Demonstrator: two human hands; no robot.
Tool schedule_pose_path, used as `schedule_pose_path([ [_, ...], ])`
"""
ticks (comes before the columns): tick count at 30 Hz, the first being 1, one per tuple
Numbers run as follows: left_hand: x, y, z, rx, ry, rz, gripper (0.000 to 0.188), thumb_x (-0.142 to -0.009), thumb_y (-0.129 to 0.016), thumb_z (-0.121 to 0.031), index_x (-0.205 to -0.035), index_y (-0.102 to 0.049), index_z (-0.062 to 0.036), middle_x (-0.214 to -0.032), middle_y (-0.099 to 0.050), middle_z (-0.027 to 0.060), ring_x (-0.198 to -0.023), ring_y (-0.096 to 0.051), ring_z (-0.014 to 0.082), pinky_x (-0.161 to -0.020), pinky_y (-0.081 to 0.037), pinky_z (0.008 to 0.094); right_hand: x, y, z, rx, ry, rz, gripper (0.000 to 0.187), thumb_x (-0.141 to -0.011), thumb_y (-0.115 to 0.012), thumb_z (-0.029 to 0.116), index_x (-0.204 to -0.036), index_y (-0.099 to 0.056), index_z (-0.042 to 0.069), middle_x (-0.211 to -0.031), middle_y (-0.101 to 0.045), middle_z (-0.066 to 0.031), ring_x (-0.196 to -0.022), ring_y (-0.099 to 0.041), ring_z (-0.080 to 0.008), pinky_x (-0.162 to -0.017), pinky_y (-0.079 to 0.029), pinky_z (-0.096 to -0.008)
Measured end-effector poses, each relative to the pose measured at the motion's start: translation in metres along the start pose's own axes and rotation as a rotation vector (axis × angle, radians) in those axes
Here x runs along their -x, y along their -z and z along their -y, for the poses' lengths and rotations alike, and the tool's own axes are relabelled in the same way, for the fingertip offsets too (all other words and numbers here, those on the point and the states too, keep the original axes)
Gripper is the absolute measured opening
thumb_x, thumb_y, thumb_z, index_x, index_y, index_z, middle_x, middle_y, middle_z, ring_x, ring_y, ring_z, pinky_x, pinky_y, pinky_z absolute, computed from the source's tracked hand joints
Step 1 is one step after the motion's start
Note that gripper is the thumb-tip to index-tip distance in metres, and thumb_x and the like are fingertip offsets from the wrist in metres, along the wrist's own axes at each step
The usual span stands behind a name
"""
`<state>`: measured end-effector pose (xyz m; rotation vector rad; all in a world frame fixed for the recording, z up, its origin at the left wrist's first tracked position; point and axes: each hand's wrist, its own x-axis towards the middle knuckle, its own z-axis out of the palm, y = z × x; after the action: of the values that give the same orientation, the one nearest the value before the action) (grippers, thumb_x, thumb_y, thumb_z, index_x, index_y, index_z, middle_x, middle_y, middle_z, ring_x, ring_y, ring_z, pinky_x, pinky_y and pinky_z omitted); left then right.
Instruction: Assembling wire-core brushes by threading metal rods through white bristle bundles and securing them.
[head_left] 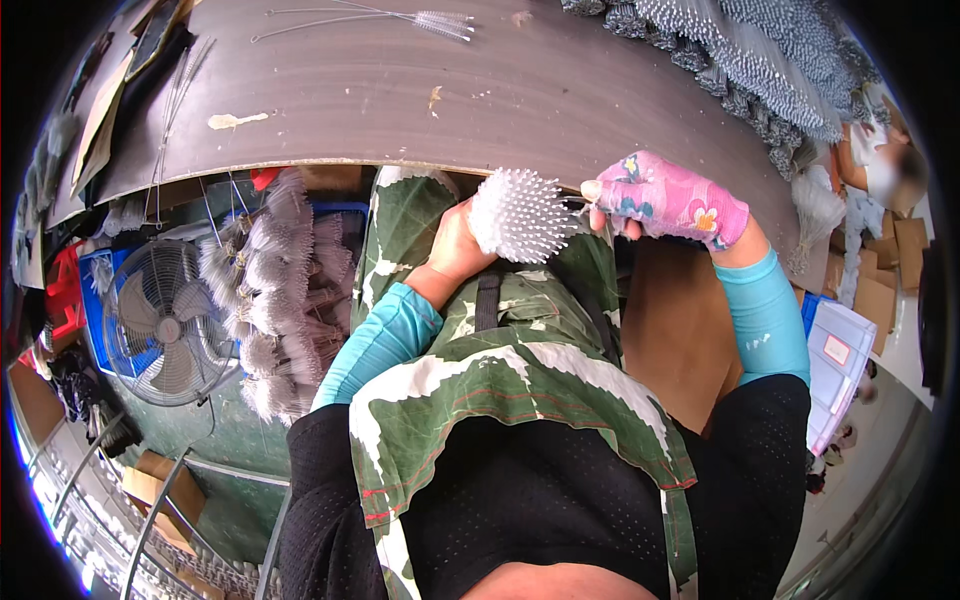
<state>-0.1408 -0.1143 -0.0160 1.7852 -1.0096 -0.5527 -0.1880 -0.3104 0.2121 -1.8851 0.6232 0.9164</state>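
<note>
A brown worktable (350, 115) with pale scuffs spans the upper area. At left, a round caged electric fan (169, 328) stands on a dark green floor (240, 437); grey metal rails (238, 472) run below it. Cardboard boxes (878, 300) are stacked at right, near a translucent plastic bin (836, 365). White light glares at the lower-left rim.

Bright, even light on left hand (462, 243) and right hand (680, 200); both crisp.
Table (340, 100) beyond them: pale sheen, near edge bowed. Floor (228, 440) left of them dimmer. Blue-white rim glare, far lower left. Corners black. Person (882, 178) far right blurred.
</note>
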Motion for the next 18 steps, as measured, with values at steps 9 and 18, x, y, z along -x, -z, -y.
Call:
schedule_pose_path([
  [9,-0.001,0.003,-0.013,0.145,-0.009,-0.023,0.047,-0.071,-0.067,-0.018,-0.116,-0.055,-0.0110,-0.106,-0.061,0.0153,-0.100,-0.058,0.0328,-0.082,-0.048,0.0368,-0.037,0.009,0.030,0.546,0.259,-0.164,0.041,-0.084,-0.057,0.040,-0.076,-0.065,0.001,-0.060,-0.056,-0.0122,-0.058,-0.053,-0.0203,-0.060,-0.043,-0.0329],
  [18,0.000,0.004,-0.014,0.124,0.021,-0.021,0.032,-0.072,-0.066,-0.027,-0.097,-0.056,-0.0092,-0.092,-0.063,0.0158,-0.089,-0.058,0.0365,-0.074,-0.047,0.0423,-0.060,0.008,0.075,0.947,0.226,0.033,0.040,-0.081,-0.058,0.038,-0.078,-0.065,-0.001,-0.075,-0.061,-0.0211,-0.072,-0.059,-0.0342,-0.068,-0.045,-0.0392],
])
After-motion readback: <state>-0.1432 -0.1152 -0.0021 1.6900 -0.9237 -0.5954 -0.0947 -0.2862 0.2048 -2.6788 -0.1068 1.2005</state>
